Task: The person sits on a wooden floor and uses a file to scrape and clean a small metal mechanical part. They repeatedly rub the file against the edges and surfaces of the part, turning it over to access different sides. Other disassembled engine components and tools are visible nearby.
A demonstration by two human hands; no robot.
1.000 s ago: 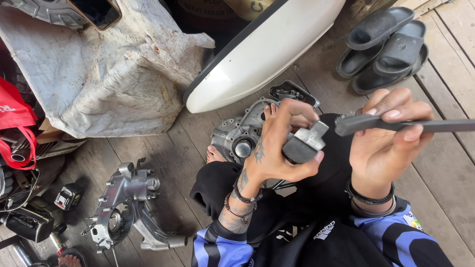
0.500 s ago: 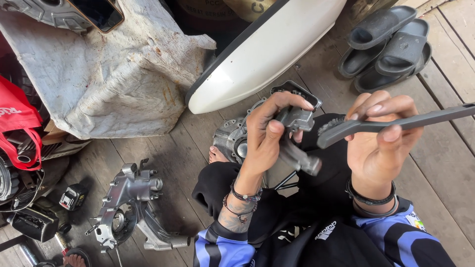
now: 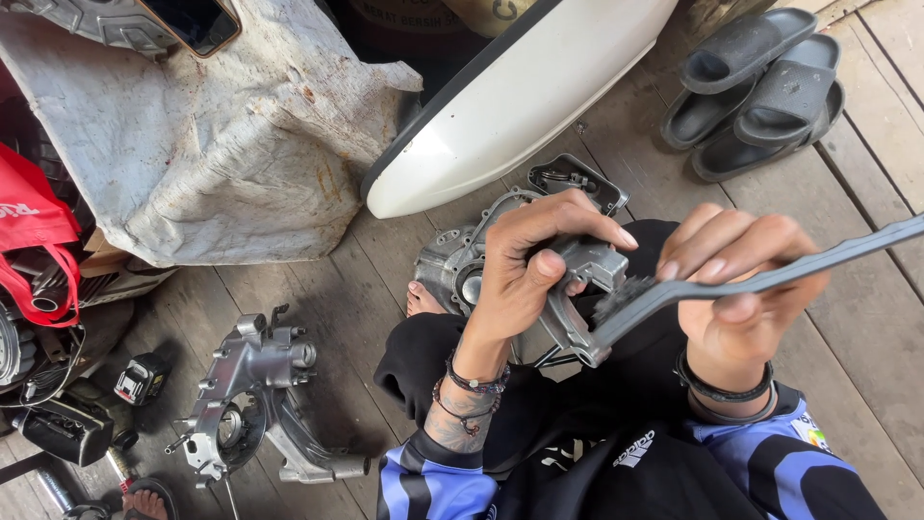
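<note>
The left hand (image 3: 525, 265) gripped a small metal casting (image 3: 577, 289) above the lap, steadying it, while the right hand (image 3: 741, 299) clasped a grey brush (image 3: 770, 279) whose bristles met it.

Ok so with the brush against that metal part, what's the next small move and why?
Probably a short stroke of the brush along the small metal part. The right hand has the bristles touching its edge, while the left hand grips it steady above the lap, so it looks braced for scrubbing.
</note>
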